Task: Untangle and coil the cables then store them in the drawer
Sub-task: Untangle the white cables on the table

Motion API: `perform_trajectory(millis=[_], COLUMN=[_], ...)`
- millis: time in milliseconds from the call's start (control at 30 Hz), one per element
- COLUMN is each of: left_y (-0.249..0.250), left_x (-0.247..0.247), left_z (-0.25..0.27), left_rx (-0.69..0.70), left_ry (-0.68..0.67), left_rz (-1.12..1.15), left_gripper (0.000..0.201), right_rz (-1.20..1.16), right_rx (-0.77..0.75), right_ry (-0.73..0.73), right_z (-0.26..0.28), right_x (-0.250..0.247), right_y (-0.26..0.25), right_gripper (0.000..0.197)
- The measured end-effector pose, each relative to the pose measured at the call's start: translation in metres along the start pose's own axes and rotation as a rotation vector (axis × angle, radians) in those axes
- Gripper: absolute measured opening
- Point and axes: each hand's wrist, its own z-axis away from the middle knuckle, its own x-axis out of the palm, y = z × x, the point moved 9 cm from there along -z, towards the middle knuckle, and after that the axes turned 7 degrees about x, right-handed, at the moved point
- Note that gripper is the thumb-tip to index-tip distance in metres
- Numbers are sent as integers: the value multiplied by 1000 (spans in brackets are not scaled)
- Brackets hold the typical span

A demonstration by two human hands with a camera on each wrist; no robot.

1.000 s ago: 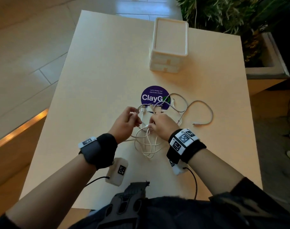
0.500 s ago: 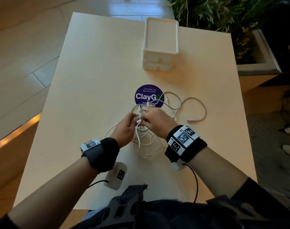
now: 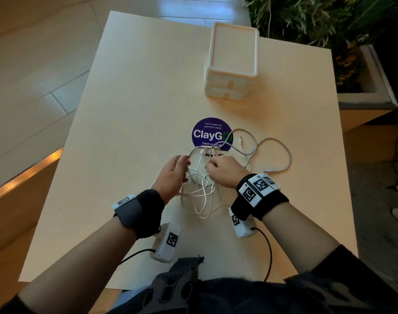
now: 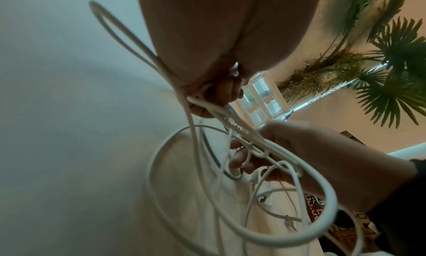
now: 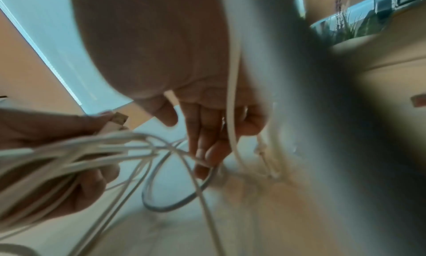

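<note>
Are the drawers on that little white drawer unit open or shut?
Shut. On the drawer unit both drawer fronts sit flush, neither pulled out. The cables remain tangled between both hands.

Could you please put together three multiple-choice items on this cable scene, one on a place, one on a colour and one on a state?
1. Where does the white drawer unit stand?
A. at the table's far side, beyond the round sticker
B. at the near edge, beside the wrists
C. on the floor

2. What colour is the round sticker?
A. red
B. purple
C. yellow

3. What state are the cables in?
A. coiled inside a drawer
B. tangled in loose loops, held by both hands
C. laid out straight, side by side

Answers: 1 A, the head view shows it past the sticker. 2 B, its face is purple with white lettering. 3 B, the left hand grips a bundle and the right hand pinches strands, and both drawers look closed.
</note>
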Motion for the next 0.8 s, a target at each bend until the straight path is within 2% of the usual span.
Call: perform_trajectory(millis=[67,100,200,267,333,400,467,600,667,733,800], left_y=[-2,-2,-1,-1,-1,1,7,15,17,16,13], left_x=[0,0,0,-2,-3,1,10,27,27,23,18], left_z=[0,0,-1,-3,-6,-8,-10,-9,-7,-8,-8], left_rx=[-11,-13,-25,-44,-62,-69,-40,36,55,59,40], left_ry=[20,29,54,76,91,88,60,-38,-26,8,33], left_rz=[29,46,103,140,194,238,289,241,191,162,193], left_gripper=[29,30,24,21,20,19,18,23,14,18,18], right_rz=[-16,26,87,-38,-197,-269,-269,-331,-328,-302,-308], right_rx=[47,56,61,12,-112,-226,-268,-203,-222,-234,-224], right_ry=[56,70,113,223,347,335,295,294,250,219,305], right_z=[-6,-8,-10,-5,12,32,45,46,48,50,53], right_x=[0,2,7,-3,-17,-17,-11,-10,-10,-13,-29], right_y=[-3,-6,-14,-17,-26,-41,-49,-36,-34,-31,-16], right_gripper=[48,49,27,21,20,18,19,21,21,20,16])
